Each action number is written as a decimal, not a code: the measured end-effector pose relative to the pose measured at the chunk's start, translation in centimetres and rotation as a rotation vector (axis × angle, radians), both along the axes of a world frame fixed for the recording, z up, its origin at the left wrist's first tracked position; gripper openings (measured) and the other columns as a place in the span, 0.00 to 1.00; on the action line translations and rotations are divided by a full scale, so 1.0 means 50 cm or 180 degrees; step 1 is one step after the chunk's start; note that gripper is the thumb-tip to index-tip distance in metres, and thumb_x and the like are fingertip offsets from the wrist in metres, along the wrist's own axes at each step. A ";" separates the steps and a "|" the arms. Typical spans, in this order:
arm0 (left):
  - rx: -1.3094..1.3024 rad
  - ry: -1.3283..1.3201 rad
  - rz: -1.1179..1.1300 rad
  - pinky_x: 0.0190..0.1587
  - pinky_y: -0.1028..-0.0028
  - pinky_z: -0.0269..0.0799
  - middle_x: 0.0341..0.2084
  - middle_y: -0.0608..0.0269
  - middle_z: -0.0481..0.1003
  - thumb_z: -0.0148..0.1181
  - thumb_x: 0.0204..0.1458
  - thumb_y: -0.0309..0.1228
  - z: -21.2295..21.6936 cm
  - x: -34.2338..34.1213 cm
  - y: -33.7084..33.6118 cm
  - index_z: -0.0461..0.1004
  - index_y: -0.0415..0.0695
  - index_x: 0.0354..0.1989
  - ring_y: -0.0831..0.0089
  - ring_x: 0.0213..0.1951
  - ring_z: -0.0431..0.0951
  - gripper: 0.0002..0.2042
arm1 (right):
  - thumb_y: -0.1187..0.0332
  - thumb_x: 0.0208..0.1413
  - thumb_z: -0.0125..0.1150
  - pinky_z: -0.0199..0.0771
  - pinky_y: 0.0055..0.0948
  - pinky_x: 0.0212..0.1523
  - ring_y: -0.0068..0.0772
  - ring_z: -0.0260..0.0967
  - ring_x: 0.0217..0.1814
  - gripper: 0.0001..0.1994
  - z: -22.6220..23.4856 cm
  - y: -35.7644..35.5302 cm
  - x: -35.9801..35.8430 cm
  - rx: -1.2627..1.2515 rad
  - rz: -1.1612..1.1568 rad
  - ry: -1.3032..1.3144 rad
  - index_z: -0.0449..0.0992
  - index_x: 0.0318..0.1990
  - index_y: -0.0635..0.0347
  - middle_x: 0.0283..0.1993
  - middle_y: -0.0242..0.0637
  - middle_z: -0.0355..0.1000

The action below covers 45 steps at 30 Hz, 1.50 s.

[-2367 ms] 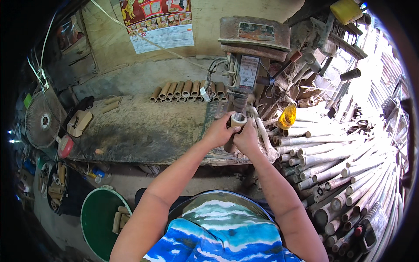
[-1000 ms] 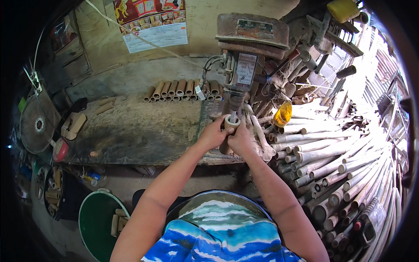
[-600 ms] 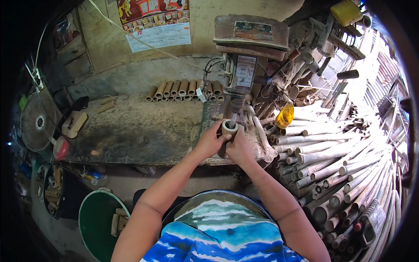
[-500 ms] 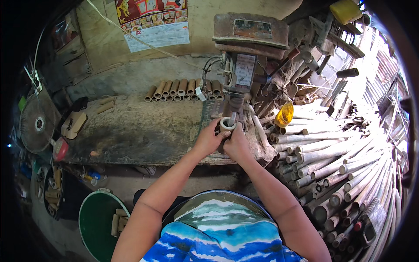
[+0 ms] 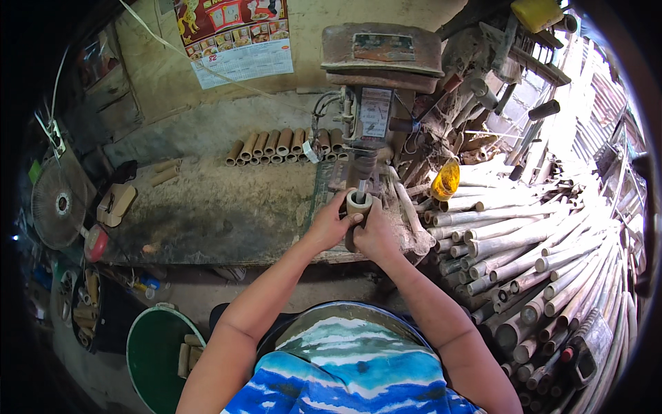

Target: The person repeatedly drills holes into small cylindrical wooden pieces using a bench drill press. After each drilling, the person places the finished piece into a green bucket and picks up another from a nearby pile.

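Note:
Between both hands stands a short bamboo tube (image 5: 358, 205), its pale cut rim facing up. My left hand (image 5: 332, 222) wraps the tube from the left, thumb across its near side. From the right, my right hand (image 5: 374, 232) grips the same tube. Directly above is a dusty drill press (image 5: 383, 58), its metal bit (image 5: 361, 188) reaching into the tube's mouth. How deep the bit goes is hidden by the tube wall. Several similar bamboo tubes (image 5: 284, 143) lie stacked in rows on the workbench (image 5: 227, 200), behind and left of my hands.
A heap of long bamboo poles (image 5: 524, 234) fills the right side, with a yellow container (image 5: 446, 181) beside it. A green bucket (image 5: 148, 352) holding bamboo pieces stands at lower left. A fan (image 5: 61, 201) is at far left, near a cardboard piece (image 5: 116, 205) on the bench.
The view has shifted slightly. Both hands still hold the bamboo tube under the drill, and the bit now sits nearer the middle of its opening.

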<state>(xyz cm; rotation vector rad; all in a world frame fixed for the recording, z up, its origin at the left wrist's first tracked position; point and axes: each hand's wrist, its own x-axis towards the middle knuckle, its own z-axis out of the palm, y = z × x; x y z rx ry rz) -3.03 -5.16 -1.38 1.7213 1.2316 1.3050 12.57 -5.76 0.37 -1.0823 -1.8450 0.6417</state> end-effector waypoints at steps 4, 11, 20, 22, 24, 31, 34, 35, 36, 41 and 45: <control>0.0014 -0.0216 0.0007 0.62 0.69 0.70 0.58 0.57 0.75 0.66 0.57 0.21 0.002 -0.019 0.007 0.61 0.43 0.71 0.70 0.60 0.74 0.32 | 0.77 0.53 0.54 0.70 0.55 0.51 0.71 0.71 0.52 0.21 0.010 0.016 -0.030 0.0178 0.0101 0.0135 0.61 0.56 0.66 0.48 0.64 0.73; 0.0055 -0.0666 -0.0243 0.63 0.66 0.69 0.58 0.51 0.75 0.69 0.55 0.24 0.028 -0.021 0.063 0.64 0.42 0.69 0.65 0.61 0.75 0.32 | 0.77 0.51 0.57 0.72 0.55 0.52 0.72 0.72 0.52 0.20 0.039 0.064 -0.026 -0.0163 0.0003 0.0035 0.61 0.52 0.68 0.45 0.66 0.74; 0.0261 -0.0337 -0.0070 0.60 0.64 0.71 0.57 0.46 0.76 0.67 0.57 0.28 0.041 0.023 0.086 0.64 0.39 0.68 0.58 0.60 0.76 0.30 | 0.76 0.51 0.55 0.70 0.53 0.54 0.69 0.71 0.55 0.22 0.072 0.058 0.018 0.0011 -0.0089 0.0098 0.62 0.55 0.67 0.47 0.63 0.74; 0.0313 -0.0505 -0.0184 0.61 0.64 0.71 0.57 0.48 0.77 0.68 0.57 0.28 0.035 0.030 0.066 0.64 0.39 0.67 0.59 0.60 0.77 0.30 | 0.77 0.52 0.54 0.71 0.51 0.53 0.67 0.72 0.54 0.21 0.070 0.034 0.017 0.0173 -0.0034 0.0153 0.61 0.55 0.67 0.47 0.62 0.74; 0.0328 -0.0428 -0.0116 0.61 0.65 0.70 0.57 0.49 0.76 0.67 0.57 0.27 0.033 0.027 0.045 0.64 0.40 0.68 0.60 0.60 0.76 0.30 | 0.78 0.54 0.53 0.71 0.50 0.54 0.68 0.72 0.54 0.22 0.064 0.012 0.015 0.0158 -0.0014 0.0232 0.60 0.57 0.68 0.48 0.62 0.73; 0.0109 -0.0789 -0.0225 0.64 0.67 0.68 0.59 0.51 0.75 0.68 0.56 0.24 0.045 -0.022 0.011 0.64 0.39 0.68 0.64 0.61 0.75 0.31 | 0.79 0.54 0.53 0.71 0.53 0.52 0.70 0.71 0.52 0.20 0.041 0.016 -0.043 0.0367 0.0132 0.0265 0.59 0.54 0.70 0.49 0.64 0.71; 0.0255 -0.0596 -0.0070 0.62 0.67 0.70 0.58 0.51 0.76 0.70 0.54 0.25 0.054 -0.031 0.021 0.64 0.38 0.67 0.65 0.60 0.76 0.32 | 0.78 0.54 0.54 0.71 0.54 0.50 0.70 0.71 0.52 0.20 0.041 0.037 -0.056 0.0304 0.0017 0.0053 0.59 0.53 0.70 0.49 0.65 0.71; 0.0278 -0.0486 0.0024 0.62 0.67 0.70 0.58 0.51 0.76 0.71 0.53 0.25 0.056 -0.031 0.026 0.64 0.38 0.67 0.66 0.60 0.76 0.32 | 0.78 0.53 0.55 0.71 0.54 0.49 0.70 0.71 0.52 0.20 0.041 0.043 -0.057 0.0277 -0.0011 0.0002 0.59 0.54 0.69 0.49 0.65 0.71; 0.0203 -0.0484 -0.0027 0.61 0.67 0.71 0.58 0.51 0.76 0.71 0.53 0.26 0.058 -0.033 0.034 0.64 0.38 0.67 0.66 0.59 0.76 0.33 | 0.78 0.53 0.55 0.72 0.54 0.48 0.70 0.72 0.51 0.20 0.042 0.049 -0.056 0.0267 -0.0035 -0.0045 0.58 0.54 0.69 0.49 0.66 0.70; -0.0157 -0.0086 -0.0131 0.64 0.65 0.68 0.59 0.53 0.75 0.68 0.55 0.23 0.034 -0.034 0.075 0.62 0.40 0.69 0.66 0.62 0.74 0.33 | 0.77 0.52 0.56 0.73 0.53 0.47 0.70 0.73 0.50 0.21 0.033 0.069 -0.034 -0.0101 0.0020 -0.0158 0.59 0.54 0.69 0.50 0.66 0.71; 0.0294 -0.0098 0.0058 0.56 0.63 0.74 0.53 0.52 0.79 0.73 0.52 0.33 -0.003 -0.010 0.083 0.68 0.45 0.65 0.59 0.53 0.81 0.32 | 0.78 0.51 0.56 0.73 0.51 0.51 0.69 0.72 0.52 0.22 0.012 0.071 -0.020 -0.0198 0.0098 0.0028 0.61 0.55 0.69 0.50 0.66 0.72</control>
